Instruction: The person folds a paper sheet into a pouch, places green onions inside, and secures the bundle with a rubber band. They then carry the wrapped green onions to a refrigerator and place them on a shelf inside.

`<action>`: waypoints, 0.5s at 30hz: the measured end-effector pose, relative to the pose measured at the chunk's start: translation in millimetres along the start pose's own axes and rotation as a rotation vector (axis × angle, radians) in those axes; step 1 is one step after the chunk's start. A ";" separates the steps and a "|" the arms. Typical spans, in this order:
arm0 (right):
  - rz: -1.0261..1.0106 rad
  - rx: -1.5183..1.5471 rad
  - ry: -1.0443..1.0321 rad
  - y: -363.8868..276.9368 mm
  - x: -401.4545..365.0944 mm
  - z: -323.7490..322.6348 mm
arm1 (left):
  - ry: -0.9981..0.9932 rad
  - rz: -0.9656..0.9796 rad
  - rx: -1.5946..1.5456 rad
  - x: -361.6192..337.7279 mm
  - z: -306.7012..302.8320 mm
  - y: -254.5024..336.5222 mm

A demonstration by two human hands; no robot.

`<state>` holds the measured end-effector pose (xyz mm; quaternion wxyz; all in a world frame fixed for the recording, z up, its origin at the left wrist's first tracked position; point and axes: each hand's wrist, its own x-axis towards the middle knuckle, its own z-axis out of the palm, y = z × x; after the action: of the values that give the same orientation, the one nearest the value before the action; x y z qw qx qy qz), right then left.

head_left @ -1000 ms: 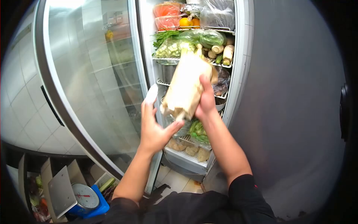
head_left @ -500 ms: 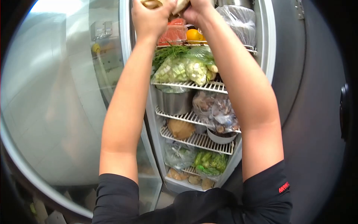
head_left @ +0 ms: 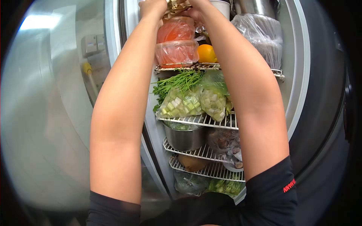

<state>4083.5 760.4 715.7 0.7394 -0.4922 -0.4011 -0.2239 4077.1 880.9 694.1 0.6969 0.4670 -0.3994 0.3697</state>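
Note:
At the top edge of the view, my left hand (head_left: 154, 8) and my right hand (head_left: 198, 10) are both closed on a crumpled brown paper item (head_left: 176, 6), one from each side. Its upper part is cut off by the frame. Right below it, two stacked tubs with red contents (head_left: 177, 41) in clear plastic sit on the upper shelf. An orange round fruit (head_left: 206, 54) lies beside them. My right forearm crosses in front of the fridge shelves.
Lower shelves (head_left: 211, 121) hold bags of cut vegetables (head_left: 181, 103), green stalks (head_left: 184, 81), a metal pot (head_left: 184, 138) and bagged items. A plastic-wrapped stack (head_left: 260, 37) is at the upper right. The open glass door (head_left: 56, 113) stands on the left.
The view has moved closer and tilted up, so the shelves appear lower and larger. Both hands still hold the brown paper item, now just above the red tubs.

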 end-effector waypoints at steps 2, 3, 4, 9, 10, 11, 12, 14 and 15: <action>0.025 0.008 0.043 8.3 12.1 -5.0 | -0.026 -0.047 0.012 -3.2 0.8 2.7; 0.028 0.011 0.045 6.9 6.7 0.6 | -0.026 -0.050 0.015 0.0 -5.1 -0.7; 0.011 -0.052 0.121 1.5 -4.7 11.0 | -0.091 0.005 0.105 2.8 -12.9 -5.0; -0.333 -0.756 0.175 46.1 92.5 -10.9 | -0.029 0.383 0.561 -10.5 -32.3 -10.9; -0.292 -0.965 0.219 43.1 94.5 -9.6 | 0.102 0.337 0.704 -16.1 -31.4 -7.3; -0.248 -1.174 0.264 39.7 96.5 -8.2 | 0.234 0.286 0.844 -20.8 -28.8 -3.4; -0.248 -1.175 0.260 33.9 89.6 -4.4 | 0.237 0.285 0.844 -18.2 -27.9 -5.2; -0.230 -1.033 0.228 22.2 57.8 5.9 | 0.413 0.298 0.899 -12.7 -28.0 -12.9; -0.220 -1.041 0.226 21.0 46.3 11.1 | 0.413 0.285 0.896 -15.0 -26.8 -14.3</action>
<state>4121.3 782.0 744.0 0.4087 -0.7213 -0.2042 -0.5206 4089.4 899.9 668.9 0.4355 0.5779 -0.1155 0.6805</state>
